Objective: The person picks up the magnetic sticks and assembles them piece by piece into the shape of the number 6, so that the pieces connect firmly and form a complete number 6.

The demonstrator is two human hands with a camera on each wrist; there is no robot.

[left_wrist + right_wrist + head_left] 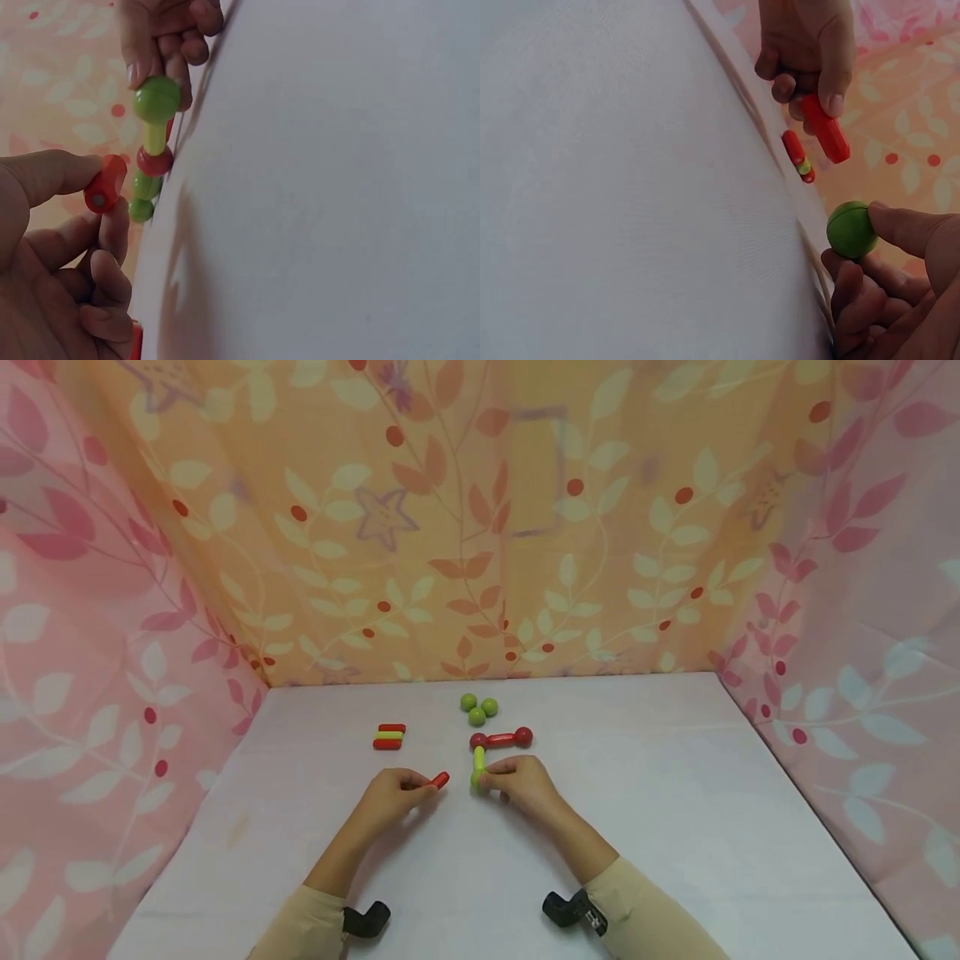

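My left hand (393, 795) pinches a short red rod (440, 780) between thumb and fingertips; a small grey disc shows on the rod's end in the left wrist view. To its right, my right hand (527, 785) pinches a green ball (852, 229). A yellow-green rod (479, 758) runs from that ball up to a red ball (477, 741). From there a second red rod (501, 740) leads right to another red ball (524, 737), making an angled chain. The red rod in my left hand is apart from the green ball.
Three loose green balls (477, 717) lie together behind the chain. At the left, two red rods and one yellow-green rod (388, 736) lie side by side on the white tabletop (645, 760). Patterned cloth (525, 568) walls the back and both sides.
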